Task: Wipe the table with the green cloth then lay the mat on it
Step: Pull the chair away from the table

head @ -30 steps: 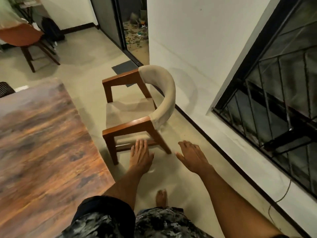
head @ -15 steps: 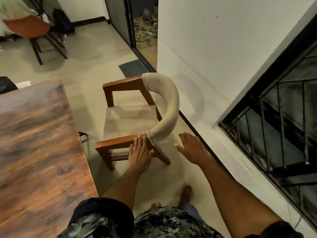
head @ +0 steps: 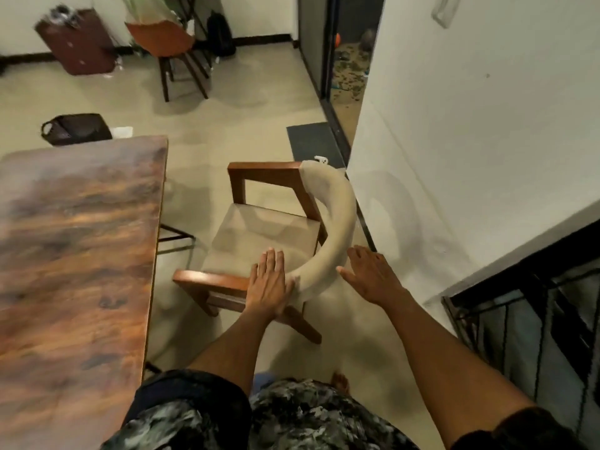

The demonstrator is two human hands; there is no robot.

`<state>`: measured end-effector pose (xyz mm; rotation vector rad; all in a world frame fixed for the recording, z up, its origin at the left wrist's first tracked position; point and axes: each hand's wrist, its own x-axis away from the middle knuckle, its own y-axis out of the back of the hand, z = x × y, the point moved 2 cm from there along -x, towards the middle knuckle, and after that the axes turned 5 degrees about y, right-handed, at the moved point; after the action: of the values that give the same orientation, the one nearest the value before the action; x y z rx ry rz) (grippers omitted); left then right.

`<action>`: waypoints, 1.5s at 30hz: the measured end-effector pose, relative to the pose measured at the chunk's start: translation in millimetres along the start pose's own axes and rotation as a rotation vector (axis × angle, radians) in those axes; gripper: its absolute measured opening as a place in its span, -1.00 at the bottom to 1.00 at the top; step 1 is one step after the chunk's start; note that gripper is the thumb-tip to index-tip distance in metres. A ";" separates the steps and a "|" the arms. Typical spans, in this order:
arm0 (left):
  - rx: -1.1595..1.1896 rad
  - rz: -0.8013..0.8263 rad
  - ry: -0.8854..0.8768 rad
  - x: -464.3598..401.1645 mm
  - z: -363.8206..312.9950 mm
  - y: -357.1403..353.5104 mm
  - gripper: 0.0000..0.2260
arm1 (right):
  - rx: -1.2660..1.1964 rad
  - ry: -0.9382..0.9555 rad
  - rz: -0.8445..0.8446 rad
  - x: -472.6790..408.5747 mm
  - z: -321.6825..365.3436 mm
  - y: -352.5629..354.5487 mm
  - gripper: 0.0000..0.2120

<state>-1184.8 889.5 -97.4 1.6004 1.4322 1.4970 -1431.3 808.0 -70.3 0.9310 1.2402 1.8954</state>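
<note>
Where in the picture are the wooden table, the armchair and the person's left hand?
wooden table (head: 74, 254): head view, on the bare middle of its top.
armchair (head: 256, 235): head view, on the beige seat cushion.
left hand (head: 269, 284): head view, on the back of the hand, over the near armrest.

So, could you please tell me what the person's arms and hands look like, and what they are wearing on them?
Both the left hand and the right hand are bare: no gloves, rings, watch or bands show. The forearms are uncovered. A dark short sleeve shows on the right upper arm, and a dark sleeve with a camouflage-like pattern on the left.
</note>
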 end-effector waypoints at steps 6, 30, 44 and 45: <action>-0.047 0.005 0.125 -11.6 -0.6 0.1 -0.31 | 0.043 0.175 0.041 -40.9 -13.8 -1.3 -0.51; 0.336 -0.014 0.650 -71.2 -28.2 -36.7 -0.18 | 0.335 0.654 0.364 -233.1 -60.8 28.5 -0.34; 0.339 0.063 0.730 -90.7 -145.1 -37.8 -0.15 | 0.441 1.123 0.490 -298.6 -144.4 46.9 -0.12; 0.331 0.056 0.748 -93.1 -148.3 -36.6 -0.16 | 0.501 1.130 0.486 -299.2 -147.4 48.2 -0.10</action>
<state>-1318.8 774.8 -127.3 1.3001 2.1365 2.1087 -1409.4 476.6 -127.0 0.3191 2.3767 2.6924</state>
